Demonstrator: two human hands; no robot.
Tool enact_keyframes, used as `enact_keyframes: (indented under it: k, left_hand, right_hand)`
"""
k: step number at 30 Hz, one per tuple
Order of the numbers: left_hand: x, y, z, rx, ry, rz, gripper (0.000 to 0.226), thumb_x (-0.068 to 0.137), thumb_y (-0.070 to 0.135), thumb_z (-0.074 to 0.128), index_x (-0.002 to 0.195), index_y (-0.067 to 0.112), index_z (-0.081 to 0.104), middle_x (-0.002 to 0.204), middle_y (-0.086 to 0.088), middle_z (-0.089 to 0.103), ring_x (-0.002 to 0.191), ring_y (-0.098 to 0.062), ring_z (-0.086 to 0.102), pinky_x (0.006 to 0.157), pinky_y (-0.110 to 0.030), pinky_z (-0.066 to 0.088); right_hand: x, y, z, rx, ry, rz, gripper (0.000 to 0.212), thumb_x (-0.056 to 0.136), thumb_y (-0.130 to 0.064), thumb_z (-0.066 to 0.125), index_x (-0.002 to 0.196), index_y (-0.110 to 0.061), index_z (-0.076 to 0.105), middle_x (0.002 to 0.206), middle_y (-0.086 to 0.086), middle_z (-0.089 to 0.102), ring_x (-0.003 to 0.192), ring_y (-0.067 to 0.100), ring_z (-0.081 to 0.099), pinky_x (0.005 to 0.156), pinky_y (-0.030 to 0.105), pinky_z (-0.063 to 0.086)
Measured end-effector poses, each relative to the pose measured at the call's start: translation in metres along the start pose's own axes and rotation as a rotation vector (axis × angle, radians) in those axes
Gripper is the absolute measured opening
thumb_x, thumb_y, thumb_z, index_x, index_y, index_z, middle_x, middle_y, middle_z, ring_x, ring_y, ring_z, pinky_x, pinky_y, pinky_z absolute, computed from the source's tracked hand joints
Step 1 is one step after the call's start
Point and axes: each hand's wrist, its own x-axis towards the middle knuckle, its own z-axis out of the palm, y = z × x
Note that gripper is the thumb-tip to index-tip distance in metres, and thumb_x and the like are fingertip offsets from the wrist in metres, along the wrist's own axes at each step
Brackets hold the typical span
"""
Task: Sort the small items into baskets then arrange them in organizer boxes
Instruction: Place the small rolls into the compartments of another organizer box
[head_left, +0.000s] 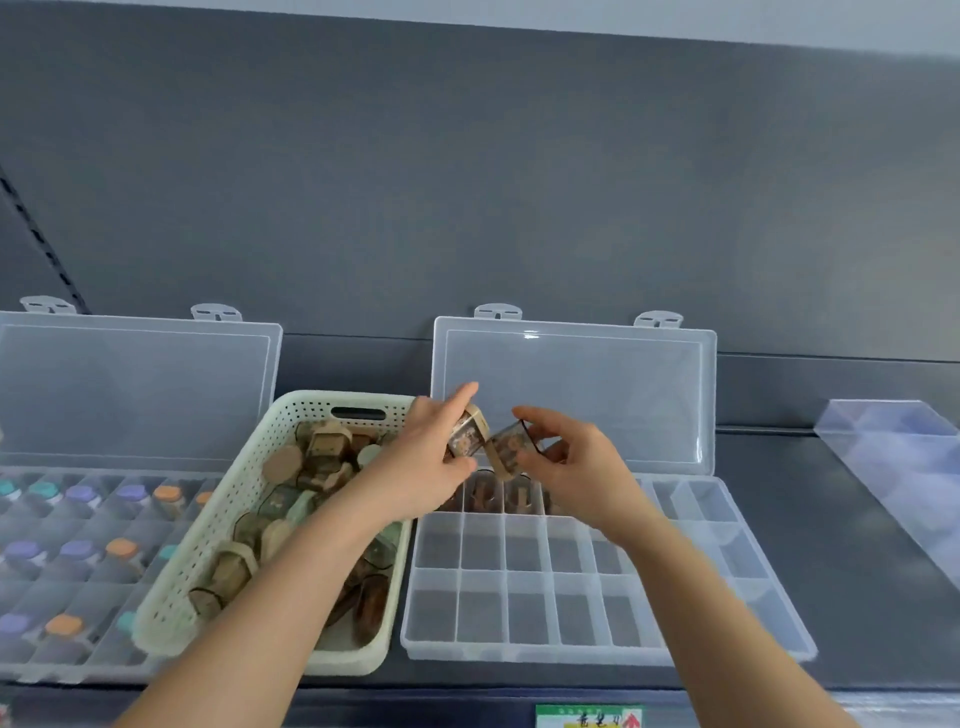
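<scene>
Grey shelf (831, 519) backing everything, a jar (470, 434) pinched by the left hand (426, 457) and a second jar (511, 447) pinched by the right hand (576, 462) hover over the box's (530, 603) back row, probably lined up for its next free cells, while the basket (218, 525) of more sits just left.

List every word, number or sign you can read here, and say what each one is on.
Nothing reads clearly.
The sticker on the shelf's front edge: dark characters and a red arrow, too blurred to read.
The jar in the left hand and the second jar in the right hand: printed pattern, no legible words.
The basket: no text.
</scene>
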Motion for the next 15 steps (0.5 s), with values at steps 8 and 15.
enact_keyframes:
  k: [8, 15]
  left_hand:
    - [0.028, 0.043, 0.044, 0.124, 0.153, 0.191, 0.039, 0.089, 0.023, 0.063, 0.122, 0.023, 0.042, 0.124, 0.005, 0.044, 0.090, -0.011, 0.050, 0.068, -0.016, 0.038]
    - [0.044, 0.064, 0.081, 0.291, 0.057, 0.296, 0.047, 0.088, 0.032, 0.066, 0.128, 0.017, 0.047, 0.124, 0.001, 0.055, 0.108, -0.018, 0.055, 0.081, -0.025, 0.043]
  right_hand:
    - [-0.018, 0.036, -0.048, -0.252, 0.255, 0.081, 0.042, 0.082, -0.020, 0.070, 0.121, -0.028, 0.058, 0.108, -0.003, 0.061, 0.086, 0.017, 0.062, 0.072, 0.025, 0.050]
    - [-0.032, 0.063, -0.073, -0.443, 0.280, 0.118, 0.044, 0.078, -0.028, 0.074, 0.120, -0.029, 0.061, 0.105, -0.004, 0.060, 0.083, 0.019, 0.062, 0.075, 0.033, 0.052]
